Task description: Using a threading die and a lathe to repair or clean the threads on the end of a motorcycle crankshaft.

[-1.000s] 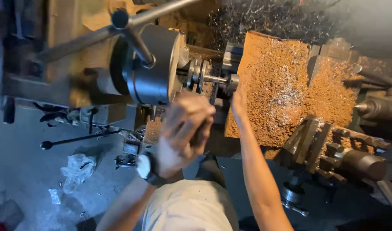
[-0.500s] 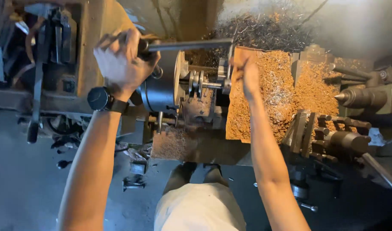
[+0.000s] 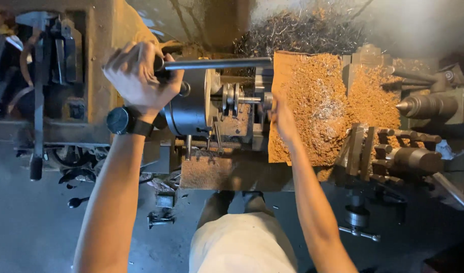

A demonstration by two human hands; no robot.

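Hands first: we count two of our own, both bare, and no one else's in view. Our left hand [image 3: 138, 76] is closed in a fist around the near end of one long grey steel bar [image 3: 216, 63], which runs level across the top of one round dark metal lathe chuck [image 3: 189, 108] and reaches as far as the heap of shavings. On that wrist sits one black round-faced wristwatch [image 3: 119, 120]. Our right hand [image 3: 282, 119] lies well apart from the left, over at the chuck's open side, fingers stretched toward the short bright metal workpiece [image 3: 244, 100] that sticks out of the chuck. Whether it actually grips anything we cannot tell, as the fingertips are hidden against the machine.

Just right of that hand lies one broad heap of orange-brown metal shavings [image 3: 318, 106], spread over the lathe's carriage. Behind it we see a second, separate pile of dark curly steel swarf [image 3: 302, 30]. At the far right stands one grey tailstock with a pointed centre [image 3: 429, 106], its tip aimed back toward the chuck. Below it, one rusty tool post with several bolts [image 3: 388, 151] sits touching the edge of the shavings.

Under the machine, the grey concrete floor [image 3: 39, 227] carries a few small metal parts that we cannot make out well enough to count.
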